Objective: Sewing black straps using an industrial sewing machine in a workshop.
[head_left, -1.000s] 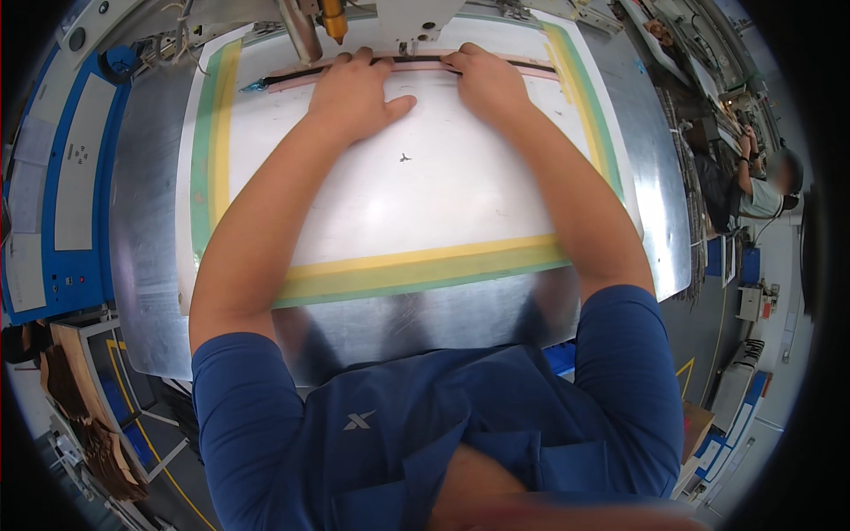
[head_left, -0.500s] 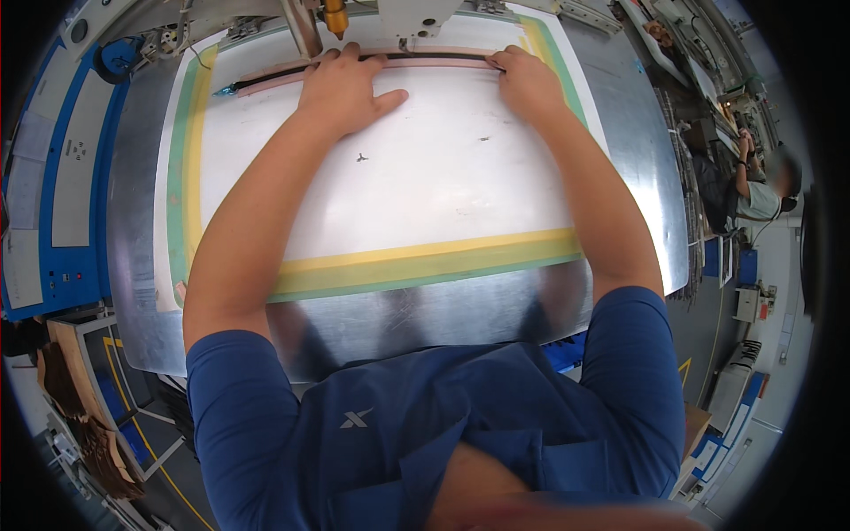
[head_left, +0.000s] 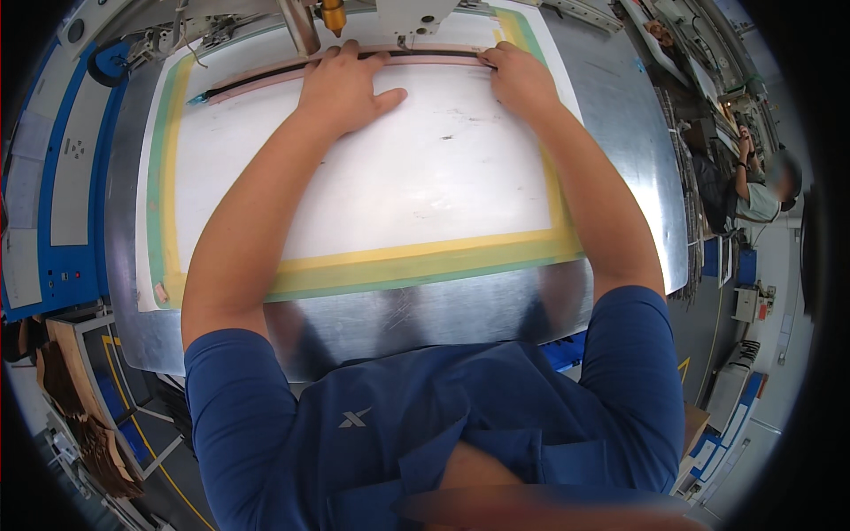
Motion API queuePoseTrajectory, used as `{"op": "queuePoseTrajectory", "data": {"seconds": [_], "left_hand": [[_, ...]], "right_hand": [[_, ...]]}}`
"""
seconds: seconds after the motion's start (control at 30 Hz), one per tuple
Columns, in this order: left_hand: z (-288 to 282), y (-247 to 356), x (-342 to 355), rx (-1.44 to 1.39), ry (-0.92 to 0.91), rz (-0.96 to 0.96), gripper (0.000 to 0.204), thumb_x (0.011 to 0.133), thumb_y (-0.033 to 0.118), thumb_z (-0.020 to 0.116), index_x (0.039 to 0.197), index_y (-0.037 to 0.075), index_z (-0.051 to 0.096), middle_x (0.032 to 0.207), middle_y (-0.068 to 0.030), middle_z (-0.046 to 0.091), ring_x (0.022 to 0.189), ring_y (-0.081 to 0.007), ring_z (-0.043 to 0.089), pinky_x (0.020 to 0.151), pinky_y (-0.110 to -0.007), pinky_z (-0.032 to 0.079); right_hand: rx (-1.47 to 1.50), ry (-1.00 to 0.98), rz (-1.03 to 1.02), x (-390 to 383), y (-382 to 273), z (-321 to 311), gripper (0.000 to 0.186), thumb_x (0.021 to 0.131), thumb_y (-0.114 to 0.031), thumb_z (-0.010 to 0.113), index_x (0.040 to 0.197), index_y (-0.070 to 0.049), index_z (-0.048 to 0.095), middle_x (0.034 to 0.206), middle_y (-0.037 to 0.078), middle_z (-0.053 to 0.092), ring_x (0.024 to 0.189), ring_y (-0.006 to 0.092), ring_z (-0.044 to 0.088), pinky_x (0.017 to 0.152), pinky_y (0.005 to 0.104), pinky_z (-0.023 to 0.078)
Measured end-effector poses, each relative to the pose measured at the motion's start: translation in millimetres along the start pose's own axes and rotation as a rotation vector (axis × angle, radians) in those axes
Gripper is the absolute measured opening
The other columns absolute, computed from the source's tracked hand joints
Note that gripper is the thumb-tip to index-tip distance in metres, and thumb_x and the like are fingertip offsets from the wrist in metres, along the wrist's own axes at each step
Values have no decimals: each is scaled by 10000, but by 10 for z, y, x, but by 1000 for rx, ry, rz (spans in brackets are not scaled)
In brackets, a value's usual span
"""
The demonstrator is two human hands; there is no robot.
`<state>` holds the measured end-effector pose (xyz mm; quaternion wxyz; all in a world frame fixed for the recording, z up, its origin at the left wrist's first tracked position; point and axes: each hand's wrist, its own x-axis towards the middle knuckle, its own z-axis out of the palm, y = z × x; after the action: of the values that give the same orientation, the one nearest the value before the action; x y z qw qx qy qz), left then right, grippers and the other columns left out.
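Note:
A long black strip [head_left: 434,55] lies along a pink band [head_left: 425,61] near the far edge of a white sheet [head_left: 381,199] bordered with yellow and green tape. A shiny blue-teal bit [head_left: 197,99] shows at the strip's left end. My left hand [head_left: 341,91] rests palm down across strip and sheet, fingers forward and thumb out to the side. At the strip's right part, my right hand [head_left: 522,81] pinches the black strip between thumb and fingers. Between the hands, a white machine head [head_left: 416,12] stands over the strip, its small foot close above it.
A brass-coloured cylinder [head_left: 333,18] hangs just beyond my left fingers, beside a metal post [head_left: 299,26]. The sheet lies on a shiny metal table [head_left: 425,310]. A blue cabinet [head_left: 78,203] stands left. At far right, another person [head_left: 757,190] works at a bench.
The bordered white sheet has slid left, carrying the strip and pink band with it. My right hand has shifted slightly left; my left hand has hardly moved.

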<state>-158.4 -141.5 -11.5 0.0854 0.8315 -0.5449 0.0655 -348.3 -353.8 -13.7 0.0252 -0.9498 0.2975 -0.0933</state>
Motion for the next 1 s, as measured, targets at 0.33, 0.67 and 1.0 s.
{"op": "queuePoseTrajectory", "data": {"seconds": [0.33, 0.67, 1.0], "left_hand": [[86, 245, 155, -92, -21, 9, 584, 884, 526, 713, 1357, 184, 696, 1353, -112, 617, 1279, -335, 575, 1105, -492, 457], [106, 529, 246, -56, -1, -19, 604, 885, 524, 711, 1372, 168, 683, 1381, -112, 606, 1292, -333, 568, 1117, -481, 447], [169, 814, 347, -59, -14, -30, 609, 878, 520, 715, 1385, 184, 676, 1374, -116, 601, 1303, -344, 556, 1129, -489, 437]], "right_hand": [[87, 12, -52, -6, 5, 27, 381, 919, -42, 536, 1240, -116, 727, 1201, 62, 677, 1102, 314, 667, 950, 428, 547], [71, -16, -73, -83, 181, -45, 419, 926, -47, 542, 1290, -162, 714, 1252, 34, 670, 1121, 296, 673, 944, 415, 558], [143, -16, -59, -122, 405, 5, 415, 943, -81, 544, 1311, -168, 715, 1272, 28, 660, 1151, 274, 666, 968, 402, 556]]}}
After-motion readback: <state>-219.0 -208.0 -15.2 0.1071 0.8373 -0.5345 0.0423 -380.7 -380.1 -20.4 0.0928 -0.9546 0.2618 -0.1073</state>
